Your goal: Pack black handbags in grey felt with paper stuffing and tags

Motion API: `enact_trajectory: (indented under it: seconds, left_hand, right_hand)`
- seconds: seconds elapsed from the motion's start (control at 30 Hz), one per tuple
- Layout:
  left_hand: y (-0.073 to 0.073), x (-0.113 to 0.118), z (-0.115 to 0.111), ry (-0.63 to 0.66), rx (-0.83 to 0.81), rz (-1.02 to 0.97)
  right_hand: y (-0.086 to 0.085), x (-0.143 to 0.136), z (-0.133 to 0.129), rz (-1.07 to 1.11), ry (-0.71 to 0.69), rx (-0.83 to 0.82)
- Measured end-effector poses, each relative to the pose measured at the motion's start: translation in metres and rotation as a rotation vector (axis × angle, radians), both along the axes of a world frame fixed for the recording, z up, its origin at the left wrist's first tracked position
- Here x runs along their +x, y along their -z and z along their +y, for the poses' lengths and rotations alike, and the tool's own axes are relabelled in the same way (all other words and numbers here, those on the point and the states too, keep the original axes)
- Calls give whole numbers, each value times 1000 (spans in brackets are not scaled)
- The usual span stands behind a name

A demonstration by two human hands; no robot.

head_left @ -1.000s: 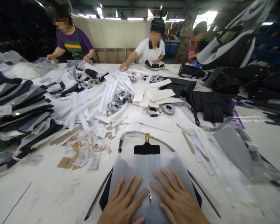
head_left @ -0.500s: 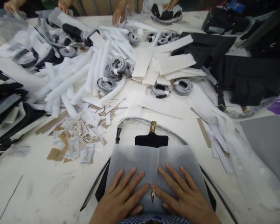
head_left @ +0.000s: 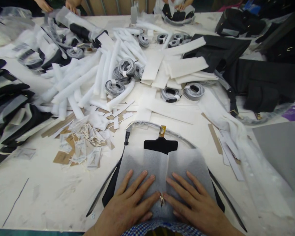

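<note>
Toward the left edge of the surface (head_left: 54,200), a stack of dark wrapped pieces (head_left: 12,108); then small packets (head_left: 80,149), print too small to read. At the near edge's middle, a black bag (head_left: 110,188) under a pale translucent sheet (head_left: 137,157). On the sheet, left hand (head_left: 131,205) spread flat, grip released; next, a small metal clasp (head_left: 161,199); then right hand (head_left: 198,203), likewise flat, grasping nothing. Possible trouble: uneven pressing, creasing or skewing the sheet, or catching it on the clasp. No brand or label legible.
</note>
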State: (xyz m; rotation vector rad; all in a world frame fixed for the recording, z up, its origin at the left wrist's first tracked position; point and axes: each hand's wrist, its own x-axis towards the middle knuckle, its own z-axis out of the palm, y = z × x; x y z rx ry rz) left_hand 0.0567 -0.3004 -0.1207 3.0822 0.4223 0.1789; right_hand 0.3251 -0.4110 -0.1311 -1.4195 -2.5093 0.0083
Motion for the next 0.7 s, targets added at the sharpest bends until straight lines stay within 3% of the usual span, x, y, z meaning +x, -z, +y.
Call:
enact_trajectory:
  seconds: [0.1,0.27,0.4,0.57,0.7]
  left_hand:
    - [0,0,1,-6,-7,-31]
    - [0,-1,-2,-25,-14,-10]
    - [-1,-1,2,10,32,18]
    - [0,-8,24,86,100,-100]
    - [-6,-3,45,-8,161,-135]
  right_hand:
    - [-1,5,-5,0,-44,11]
    - [0,-4,-11,-35,79,-34]
    - [-4,-4,-4,-68,46,-13]
    - [-19,21,19,-80,-111,32]
    - [-24,34,36,-62,40,118]
